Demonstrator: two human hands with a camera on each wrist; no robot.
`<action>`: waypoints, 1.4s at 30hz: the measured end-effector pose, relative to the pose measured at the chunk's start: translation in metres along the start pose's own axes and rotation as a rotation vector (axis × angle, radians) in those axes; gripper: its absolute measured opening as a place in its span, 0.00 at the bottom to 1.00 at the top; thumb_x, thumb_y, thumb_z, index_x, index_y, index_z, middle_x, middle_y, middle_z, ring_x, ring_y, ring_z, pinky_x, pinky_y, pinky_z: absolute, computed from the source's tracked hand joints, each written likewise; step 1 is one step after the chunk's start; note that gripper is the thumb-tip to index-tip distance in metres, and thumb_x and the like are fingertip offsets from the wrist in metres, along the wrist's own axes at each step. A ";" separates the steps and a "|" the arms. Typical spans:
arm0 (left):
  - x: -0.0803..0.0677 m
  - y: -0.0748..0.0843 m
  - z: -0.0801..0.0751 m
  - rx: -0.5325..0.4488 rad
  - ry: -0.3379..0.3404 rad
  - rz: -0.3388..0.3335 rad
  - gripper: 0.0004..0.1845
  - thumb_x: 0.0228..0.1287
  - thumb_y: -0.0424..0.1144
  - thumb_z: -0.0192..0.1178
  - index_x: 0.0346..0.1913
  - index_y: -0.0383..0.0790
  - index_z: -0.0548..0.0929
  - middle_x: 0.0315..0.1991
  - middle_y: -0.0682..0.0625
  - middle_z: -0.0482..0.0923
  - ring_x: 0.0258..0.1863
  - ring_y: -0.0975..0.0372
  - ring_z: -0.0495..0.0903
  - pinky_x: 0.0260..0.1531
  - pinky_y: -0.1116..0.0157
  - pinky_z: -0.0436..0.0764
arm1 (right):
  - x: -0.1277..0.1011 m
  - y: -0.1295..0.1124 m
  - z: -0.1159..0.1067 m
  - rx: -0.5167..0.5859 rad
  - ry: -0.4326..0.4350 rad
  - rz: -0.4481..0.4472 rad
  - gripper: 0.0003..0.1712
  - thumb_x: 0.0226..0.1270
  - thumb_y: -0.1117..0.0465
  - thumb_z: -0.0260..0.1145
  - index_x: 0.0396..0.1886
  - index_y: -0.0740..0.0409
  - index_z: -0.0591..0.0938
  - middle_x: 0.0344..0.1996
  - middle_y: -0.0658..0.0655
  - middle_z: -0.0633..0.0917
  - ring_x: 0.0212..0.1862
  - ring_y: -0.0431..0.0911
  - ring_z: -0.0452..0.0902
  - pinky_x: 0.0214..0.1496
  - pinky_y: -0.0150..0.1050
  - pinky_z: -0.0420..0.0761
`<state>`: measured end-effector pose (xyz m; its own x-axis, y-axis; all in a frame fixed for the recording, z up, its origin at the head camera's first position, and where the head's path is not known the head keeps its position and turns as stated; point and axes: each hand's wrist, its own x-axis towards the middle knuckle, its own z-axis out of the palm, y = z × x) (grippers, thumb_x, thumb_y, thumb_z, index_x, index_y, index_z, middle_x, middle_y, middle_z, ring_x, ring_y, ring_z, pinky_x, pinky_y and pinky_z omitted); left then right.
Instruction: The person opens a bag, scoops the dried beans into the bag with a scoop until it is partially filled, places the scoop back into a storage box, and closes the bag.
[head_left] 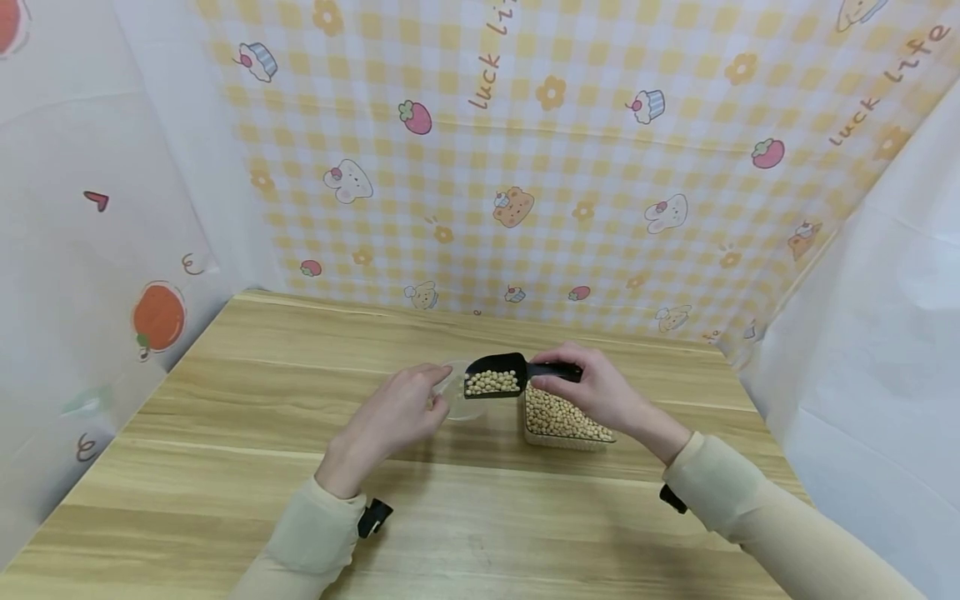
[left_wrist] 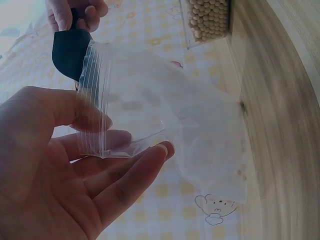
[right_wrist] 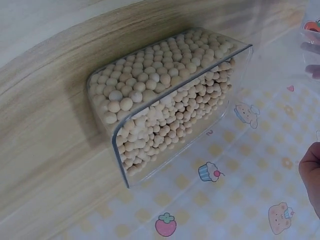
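In the head view my left hand (head_left: 397,408) holds a clear zip-lock bag (head_left: 465,410) by its top. The left wrist view shows thumb and fingers on the zip strip of the bag (left_wrist: 200,125), its mouth parted. My right hand (head_left: 596,387) grips a black scoop (head_left: 504,363) by its handle. Pale round beans (head_left: 491,382), which look like soybeans, fill the scoop's bowl. The bowl is level and overlaps the bag's mouth in the left wrist view. Under my right hand stands a clear plastic box (head_left: 566,442) full of the same beans.
Everything is above a wood-grain table (head_left: 247,417). A yellow-checked cloth (head_left: 465,167) with cartoon prints hangs behind it. White sheets (head_left: 877,358) hang at both sides.
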<state>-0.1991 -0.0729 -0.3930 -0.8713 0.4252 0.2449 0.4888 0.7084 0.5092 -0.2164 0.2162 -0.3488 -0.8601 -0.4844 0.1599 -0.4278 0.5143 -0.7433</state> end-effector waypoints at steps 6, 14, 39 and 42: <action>0.001 0.001 0.000 0.007 0.013 0.011 0.25 0.58 0.31 0.54 0.60 0.27 0.78 0.60 0.38 0.76 0.18 0.66 0.64 0.38 0.63 0.76 | 0.000 -0.001 -0.003 -0.010 -0.006 -0.007 0.16 0.65 0.56 0.69 0.51 0.53 0.85 0.48 0.53 0.84 0.37 0.46 0.78 0.34 0.37 0.79; 0.003 0.003 0.000 0.006 0.012 0.011 0.25 0.58 0.32 0.55 0.60 0.28 0.78 0.59 0.38 0.76 0.17 0.66 0.62 0.38 0.63 0.76 | 0.001 -0.008 -0.008 -0.103 -0.010 -0.020 0.18 0.64 0.54 0.70 0.52 0.53 0.85 0.48 0.51 0.84 0.41 0.45 0.78 0.40 0.41 0.79; 0.001 0.001 0.001 -0.041 -0.023 -0.027 0.25 0.60 0.33 0.54 0.61 0.29 0.78 0.61 0.38 0.75 0.12 0.70 0.57 0.15 0.70 0.69 | -0.026 -0.025 -0.067 0.012 -0.013 0.170 0.18 0.66 0.51 0.67 0.54 0.49 0.84 0.46 0.55 0.82 0.38 0.52 0.75 0.35 0.41 0.77; 0.000 0.000 0.000 -0.040 -0.017 -0.031 0.25 0.60 0.33 0.54 0.61 0.29 0.77 0.60 0.38 0.76 0.13 0.69 0.59 0.16 0.70 0.69 | -0.036 -0.016 -0.078 0.016 0.010 0.186 0.18 0.67 0.51 0.66 0.54 0.50 0.83 0.46 0.56 0.81 0.37 0.53 0.75 0.34 0.40 0.77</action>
<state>-0.1989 -0.0731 -0.3929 -0.8850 0.4134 0.2143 0.4592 0.6984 0.5490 -0.1998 0.2803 -0.2923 -0.9268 -0.3748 0.0254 -0.2570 0.5831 -0.7707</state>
